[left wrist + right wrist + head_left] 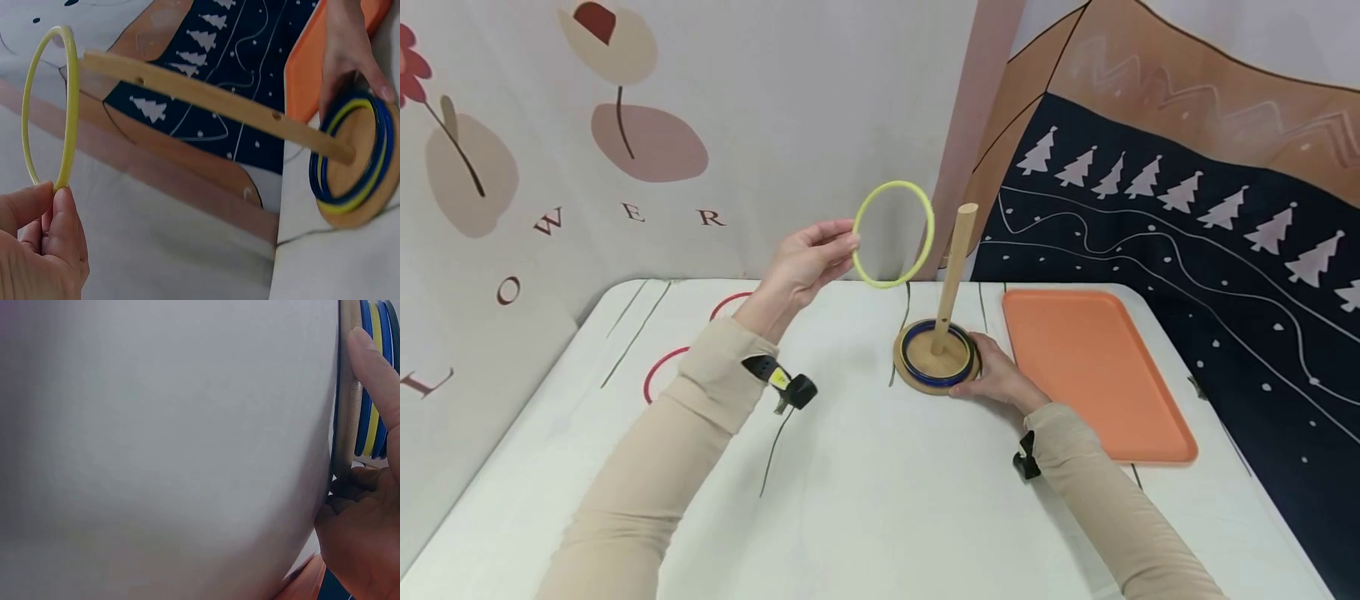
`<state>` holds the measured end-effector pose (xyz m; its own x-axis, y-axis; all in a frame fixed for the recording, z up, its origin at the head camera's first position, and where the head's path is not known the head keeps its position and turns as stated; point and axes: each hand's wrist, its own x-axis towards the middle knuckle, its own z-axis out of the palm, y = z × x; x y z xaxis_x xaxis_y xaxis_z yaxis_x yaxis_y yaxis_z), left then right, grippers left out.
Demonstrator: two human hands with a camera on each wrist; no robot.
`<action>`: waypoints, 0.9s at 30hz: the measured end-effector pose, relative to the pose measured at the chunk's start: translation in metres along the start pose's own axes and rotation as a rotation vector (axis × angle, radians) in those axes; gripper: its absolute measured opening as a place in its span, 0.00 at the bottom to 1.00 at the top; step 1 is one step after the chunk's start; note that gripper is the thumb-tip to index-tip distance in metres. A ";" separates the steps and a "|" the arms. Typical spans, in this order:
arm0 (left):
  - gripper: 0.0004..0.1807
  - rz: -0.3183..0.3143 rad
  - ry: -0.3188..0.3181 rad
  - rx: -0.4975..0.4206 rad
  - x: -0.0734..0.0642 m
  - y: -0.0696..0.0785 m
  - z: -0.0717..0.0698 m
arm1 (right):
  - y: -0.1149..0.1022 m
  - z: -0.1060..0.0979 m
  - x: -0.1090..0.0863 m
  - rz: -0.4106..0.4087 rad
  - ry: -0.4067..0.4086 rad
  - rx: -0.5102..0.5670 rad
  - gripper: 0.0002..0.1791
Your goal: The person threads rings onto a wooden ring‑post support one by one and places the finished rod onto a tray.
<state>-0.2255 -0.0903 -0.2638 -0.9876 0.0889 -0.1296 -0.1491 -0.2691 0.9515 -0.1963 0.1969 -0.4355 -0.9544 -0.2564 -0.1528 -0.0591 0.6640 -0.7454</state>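
Observation:
A thin yellow ring (pixel 931 225) is pinched at its edge between the thumb and fingers of my left hand (pixel 808 260), up in the air left of a wooden peg (pixel 955 267). The peg rises from a round wooden base (pixel 906 371) on the table and leans slightly right in the head view. Around its foot lie stacked blue rings (pixel 317 172) with a yellow ring (pixel 353 204) among them. My right hand (pixel 1000 375) grips the right side of the base, its thumb on the rim (pixel 350 419) in the right wrist view.
An orange tray (pixel 1097 375) lies on the table right of the peg. Two red rings (pixel 662 367) rest on the left, partly hidden behind my left arm. A printed curtain (pixel 790 125) hangs behind the white table (pixel 865 500).

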 end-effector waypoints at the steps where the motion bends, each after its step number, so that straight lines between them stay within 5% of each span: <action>1: 0.12 0.000 -0.005 -0.004 0.001 0.000 0.006 | 0.000 0.000 0.000 0.004 0.001 0.000 0.60; 15: 0.15 -0.046 0.008 -0.007 0.015 -0.014 0.055 | -0.004 0.001 -0.001 0.055 0.000 0.001 0.61; 27: 0.16 -0.123 0.048 0.068 0.022 -0.050 0.049 | -0.004 0.000 0.000 0.022 -0.001 -0.029 0.61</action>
<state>-0.2372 -0.0276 -0.3005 -0.9635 0.0709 -0.2581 -0.2671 -0.1937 0.9440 -0.1962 0.1945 -0.4326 -0.9554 -0.2418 -0.1693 -0.0464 0.6896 -0.7227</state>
